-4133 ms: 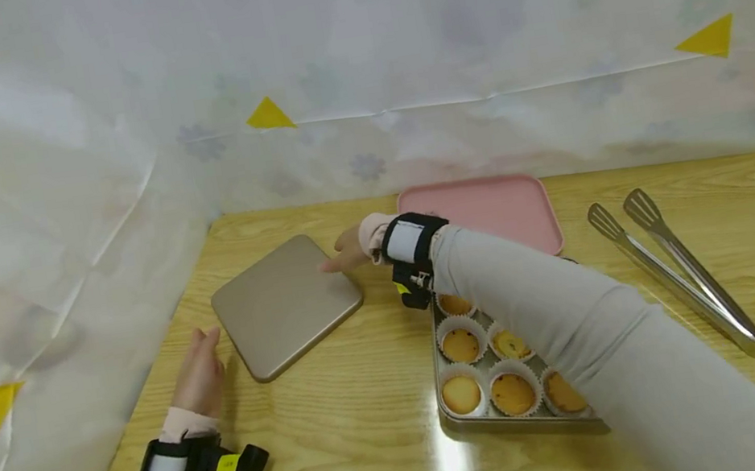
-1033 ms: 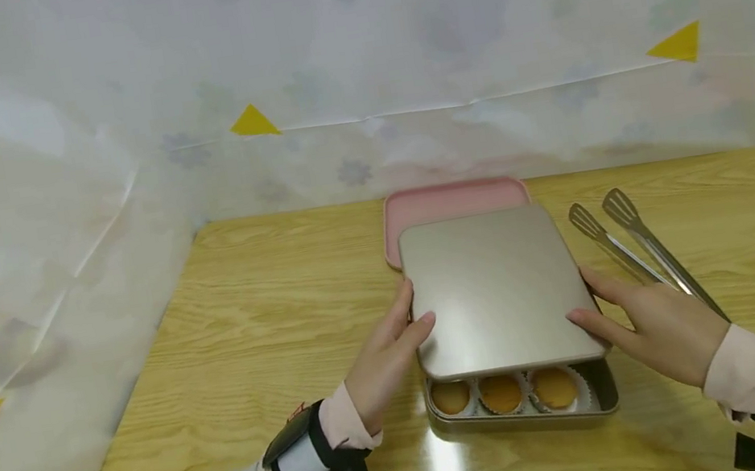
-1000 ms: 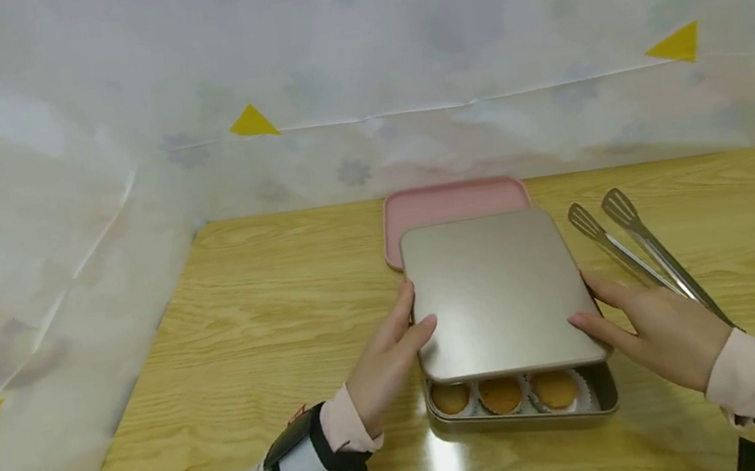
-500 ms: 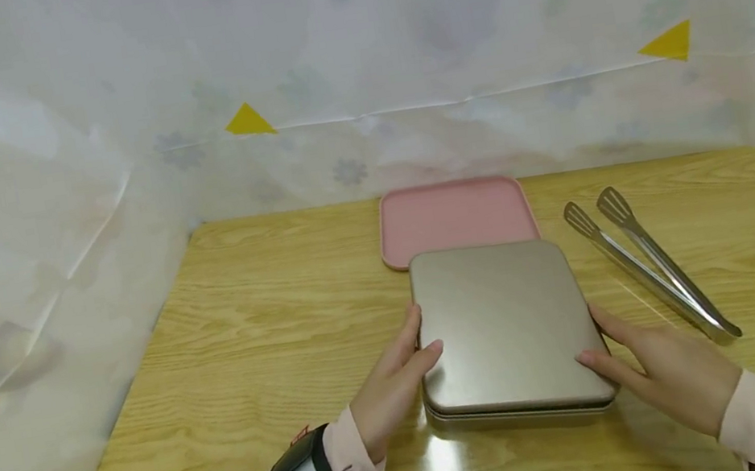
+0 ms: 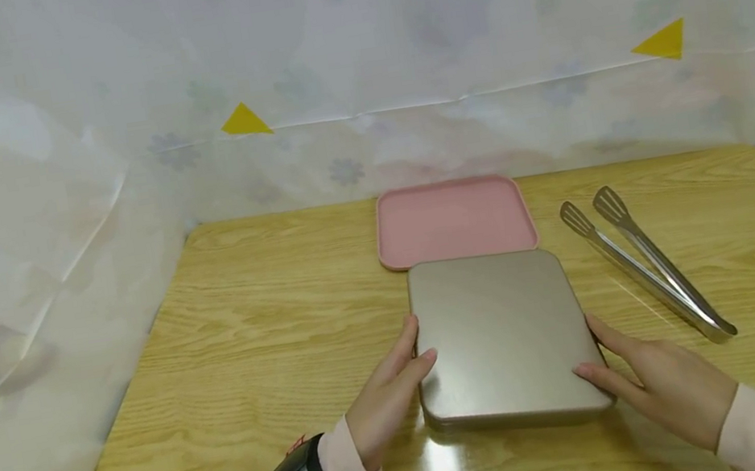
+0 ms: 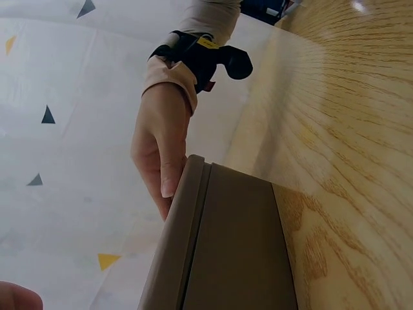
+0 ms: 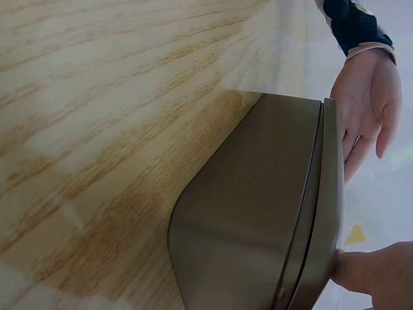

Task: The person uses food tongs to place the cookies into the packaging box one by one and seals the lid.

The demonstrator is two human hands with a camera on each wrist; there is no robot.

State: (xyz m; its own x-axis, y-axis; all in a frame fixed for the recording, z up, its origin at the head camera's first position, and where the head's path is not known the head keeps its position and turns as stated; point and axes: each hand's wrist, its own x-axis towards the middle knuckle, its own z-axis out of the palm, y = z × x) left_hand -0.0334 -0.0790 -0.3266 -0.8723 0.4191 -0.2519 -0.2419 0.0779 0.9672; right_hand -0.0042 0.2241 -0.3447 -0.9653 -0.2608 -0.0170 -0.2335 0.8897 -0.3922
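Observation:
The flat metal lid point(image 5: 498, 331) now sits over the rectangular metal tin point(image 7: 239, 206), lined up with its walls. A thin dark seam shows between lid and tin in both wrist views. My left hand point(image 5: 387, 397) holds the lid's left side, thumb on the top face near the edge and fingers along the side. On the opposite side my right hand point(image 5: 662, 376) grips the lid the same way, its thumb over the top edge. The small cakes in paper cups inside the tin are hidden under the lid.
A pink tray point(image 5: 456, 220) lies directly behind the tin. Metal tongs point(image 5: 654, 275) with slotted ends rest on the wooden table point(image 5: 271, 308) to the right. White patterned sheeting point(image 5: 348, 36) rises at the back and left.
The lid, first lying at the left of the table, was brought over the tin in both hands. It then moved toward me and down, covering the row of cakes that showed in front.

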